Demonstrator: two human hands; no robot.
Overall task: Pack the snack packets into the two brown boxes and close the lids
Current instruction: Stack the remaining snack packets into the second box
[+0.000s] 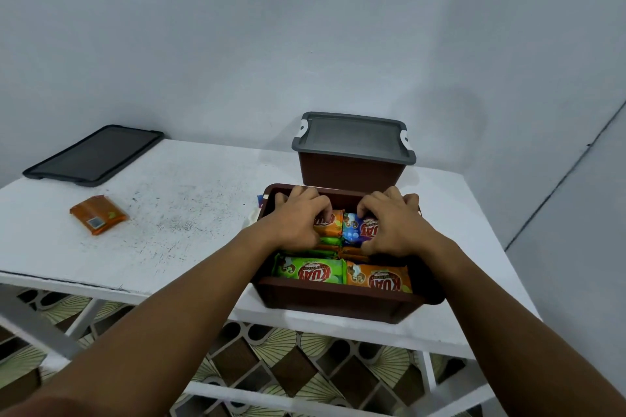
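Head view.

- Desk (189, 213): white, scuffed top, standing against a pale wall.
- Open brown box (335, 301): sitting at the desk's front edge, toward the right corner, lid off and packed with snack packets.
- Green packet (308, 269) and front orange packet (377, 278): standing side by side against the box's near wall, green on the left.
- Left hand (298, 217): reaching into the box's far half, its fingers (321, 210) curling and pinching the top of the rear orange packet (330, 222).
- Right hand (389, 220): reaching in beside it, its fingers (367, 208) curling and pinching the blue packet (354, 230), which is touching the rear orange packet's right side.
- Closed brown box (352, 173): sitting just behind the open one at the desk's far edge, wearing a grey lid (354, 137).
- Loose lid (93, 156): lying flat at the far left corner.
- Stray orange packet (98, 215): lying face down near the left edge, well apart from both boxes.
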